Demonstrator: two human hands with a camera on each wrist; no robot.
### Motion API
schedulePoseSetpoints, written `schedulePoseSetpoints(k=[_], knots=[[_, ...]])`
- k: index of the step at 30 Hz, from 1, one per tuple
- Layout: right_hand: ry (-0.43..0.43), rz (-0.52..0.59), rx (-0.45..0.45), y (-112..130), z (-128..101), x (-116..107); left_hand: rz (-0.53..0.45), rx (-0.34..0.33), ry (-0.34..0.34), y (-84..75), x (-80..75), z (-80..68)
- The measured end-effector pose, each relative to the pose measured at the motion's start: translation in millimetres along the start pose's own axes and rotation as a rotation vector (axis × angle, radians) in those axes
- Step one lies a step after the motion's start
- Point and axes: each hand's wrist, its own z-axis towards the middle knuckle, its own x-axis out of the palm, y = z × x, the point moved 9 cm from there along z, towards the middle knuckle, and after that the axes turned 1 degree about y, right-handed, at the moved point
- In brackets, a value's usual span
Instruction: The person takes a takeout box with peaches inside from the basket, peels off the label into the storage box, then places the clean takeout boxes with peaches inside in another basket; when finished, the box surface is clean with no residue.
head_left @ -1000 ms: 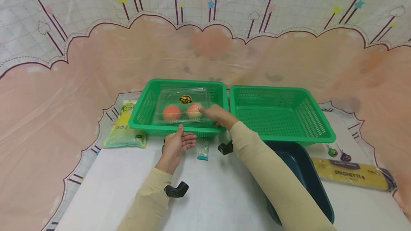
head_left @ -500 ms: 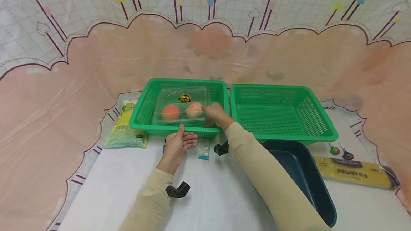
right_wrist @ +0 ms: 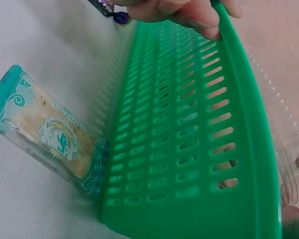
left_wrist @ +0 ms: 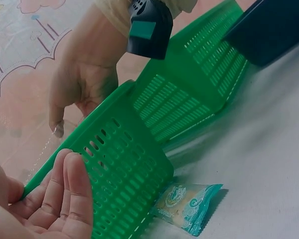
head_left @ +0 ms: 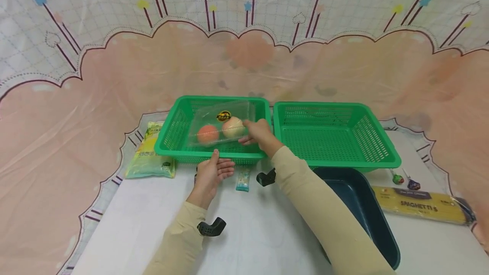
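Note:
In the head view my right hand pinches the right end of a clear plastic box, inside the left green basket. The box lies at a slant, right end higher. Through its lid show a gold-and-black sticker and two round balls, one orange, one cream. My left hand holds the basket's front rim, thumb over the top and fingers along the outside wall. In the left wrist view the left fingers lie against that wall, and the right hand reaches over the rim.
A second green basket stands close on the right. In front of it lies a dark blue tray. A small teal-wrapped snack, a yellow-green bag, a spaghetti pack and two lollipops lie around.
The plastic box's right end has risen and shifted slightly right with my right hand, so the box now slants. The balls in it have shifted too. My left hand has stayed at the rim.

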Motion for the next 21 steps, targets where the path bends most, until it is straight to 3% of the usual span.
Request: schedulePoseSetpoints(k=[10,21], knots=[[0.02,0.098,0.005,11,-12,-5,0.007,0.007,0.014,2.1,-0.9,0.4],[0.077,0.168,-0.108,32,-35,-17,0.019,0.008,0.032,0.6,1.1,-1.4]])
